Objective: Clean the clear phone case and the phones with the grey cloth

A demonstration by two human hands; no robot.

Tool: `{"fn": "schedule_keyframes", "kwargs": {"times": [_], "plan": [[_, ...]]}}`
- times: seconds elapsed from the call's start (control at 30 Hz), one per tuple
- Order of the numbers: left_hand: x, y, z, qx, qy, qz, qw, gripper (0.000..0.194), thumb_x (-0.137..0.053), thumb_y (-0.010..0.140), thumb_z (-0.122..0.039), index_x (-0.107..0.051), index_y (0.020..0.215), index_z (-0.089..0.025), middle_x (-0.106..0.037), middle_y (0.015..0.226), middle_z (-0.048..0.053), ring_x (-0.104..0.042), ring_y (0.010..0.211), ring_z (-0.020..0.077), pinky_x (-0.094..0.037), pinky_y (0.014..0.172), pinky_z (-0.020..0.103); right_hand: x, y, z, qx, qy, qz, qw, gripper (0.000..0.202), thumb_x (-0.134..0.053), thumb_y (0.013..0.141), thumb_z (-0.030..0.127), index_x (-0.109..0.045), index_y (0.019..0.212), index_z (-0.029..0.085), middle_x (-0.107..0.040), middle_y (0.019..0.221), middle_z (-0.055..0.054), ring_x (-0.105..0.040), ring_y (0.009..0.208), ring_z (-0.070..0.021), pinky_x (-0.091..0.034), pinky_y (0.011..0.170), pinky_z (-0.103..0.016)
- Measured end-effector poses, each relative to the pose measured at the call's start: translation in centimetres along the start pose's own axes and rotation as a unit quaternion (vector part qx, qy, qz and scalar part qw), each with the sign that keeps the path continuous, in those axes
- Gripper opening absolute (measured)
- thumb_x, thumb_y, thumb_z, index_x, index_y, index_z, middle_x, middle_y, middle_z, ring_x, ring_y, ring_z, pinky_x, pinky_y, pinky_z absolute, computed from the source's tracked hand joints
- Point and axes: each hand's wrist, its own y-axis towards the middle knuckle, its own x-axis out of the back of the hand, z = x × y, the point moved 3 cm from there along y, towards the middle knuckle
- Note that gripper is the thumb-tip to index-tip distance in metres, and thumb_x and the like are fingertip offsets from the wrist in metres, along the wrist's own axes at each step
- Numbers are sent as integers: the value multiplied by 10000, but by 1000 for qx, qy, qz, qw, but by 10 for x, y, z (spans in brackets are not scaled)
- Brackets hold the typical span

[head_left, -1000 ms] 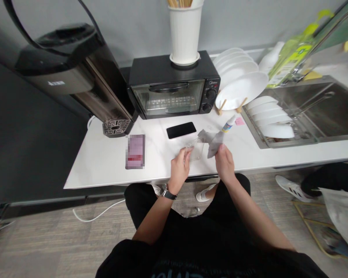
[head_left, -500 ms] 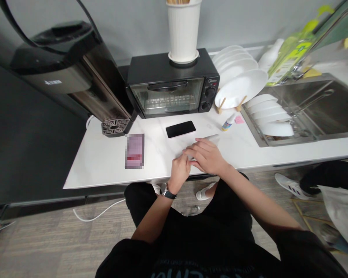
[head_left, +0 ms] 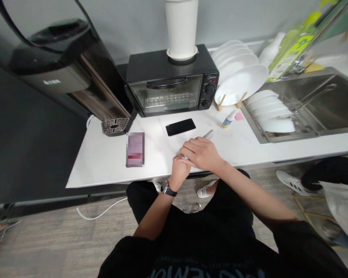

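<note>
My left hand (head_left: 180, 170) and my right hand (head_left: 202, 153) meet over the counter's front edge, fingers touching. The right hand lies curled across the top of the left, which is closed with its fingertips partly hidden. A slim light-grey item (head_left: 209, 134) sticks out beyond the right hand's knuckles. A small whitish bit shows between the hands; its kind I cannot make out. Just behind them lies a black-screened phone (head_left: 180, 127). To the right stands a small spray bottle (head_left: 228, 120) beside a pink sticky note (head_left: 238, 116).
On the white counter (head_left: 98, 166) are a blurred purple item (head_left: 135, 150), a drink dispenser (head_left: 104, 96) and a toaster oven (head_left: 171, 88) with a white pot (head_left: 182, 31) on top. Plates (head_left: 240, 83) stand in a rack by the sink (head_left: 321, 112). A person's shoe (head_left: 291, 182) is at right.
My right hand has closed more over the left, its fingers now curled. The grey item beyond it looks narrower and points up to the right. The view has shifted slightly.
</note>
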Motion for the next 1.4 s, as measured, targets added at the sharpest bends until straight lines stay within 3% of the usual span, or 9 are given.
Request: {"fn": "schedule_keyframes", "kwargs": {"times": [0.2,0.4,0.57,0.73,0.83,0.93,1.1,1.23,1.4], "plan": [[9,2,-11,-4,3,0,1000,217,-480,1027,-156,-667,922,-187,-736,820,89,-727,772,233,-542,723,330,-1,-5,-14,-100,-33,-87,991,603,-314,1137,578,-608,745,227,-599,703,-45,-456,731,-224,-302,716,-395],[10,3,-15,-18,5,27,999,234,-490,1010,-143,-618,819,-188,-715,790,113,-706,750,236,-505,687,338,1,-8,-1,-38,-46,-104,993,499,-396,1143,417,-611,736,226,-591,700,-23,-445,717,-202,-316,723,-386],[8,5,-18,-35,4,41,999,236,-459,1025,-141,-607,847,-188,-695,767,98,-696,735,231,-498,692,336,2,-10,-9,-103,-54,-137,984,502,-456,1119,448,-564,678,234,-516,638,-7,-417,683,-193,-288,711,-391],[7,3,-17,-40,6,44,998,271,-483,1016,-144,-555,763,-210,-665,715,90,-677,699,225,-489,668,335,0,-10,-6,7,-54,-122,991,441,-545,1106,456,-609,724,245,-535,657,18,-429,673,-175,-286,693,-377],[9,3,-18,-41,1,33,999,240,-446,1055,-159,-615,889,-195,-715,812,92,-702,760,217,-513,722,325,2,-12,-14,-32,-56,-130,989,533,-438,1129,526,-612,721,230,-531,655,-9,-414,666,-189,-263,669,-387],[6,3,-16,-42,4,18,999,233,-468,1021,-138,-605,842,-199,-709,777,101,-691,725,222,-496,682,333,0,-11,-9,-81,-64,-128,986,551,-415,1137,498,-588,686,233,-530,652,-11,-444,695,-193,-292,716,-397],[4,1,-12,-44,11,-1,999,272,-498,996,-131,-574,749,-217,-676,691,83,-668,653,212,-476,637,331,-4,-10,-2,28,-57,-102,993,437,-407,1153,383,-701,862,244,-647,763,-1,-493,734,-181,-314,712,-380],[5,1,-12,-44,10,-17,999,256,-489,1016,-162,-620,803,-214,-677,696,70,-662,637,213,-491,634,337,-1,-12,-14,-91,-53,-121,987,555,-346,1148,510,-660,794,219,-637,738,-45,-493,760,-217,-341,738,-402],[4,1,-9,-46,10,-15,999,296,-507,1017,-197,-601,739,-232,-672,688,67,-664,663,203,-500,629,326,0,-13,-5,34,-38,-81,995,452,-394,1156,377,-693,847,236,-712,858,-23,-549,842,-197,-378,797,-379]]}}
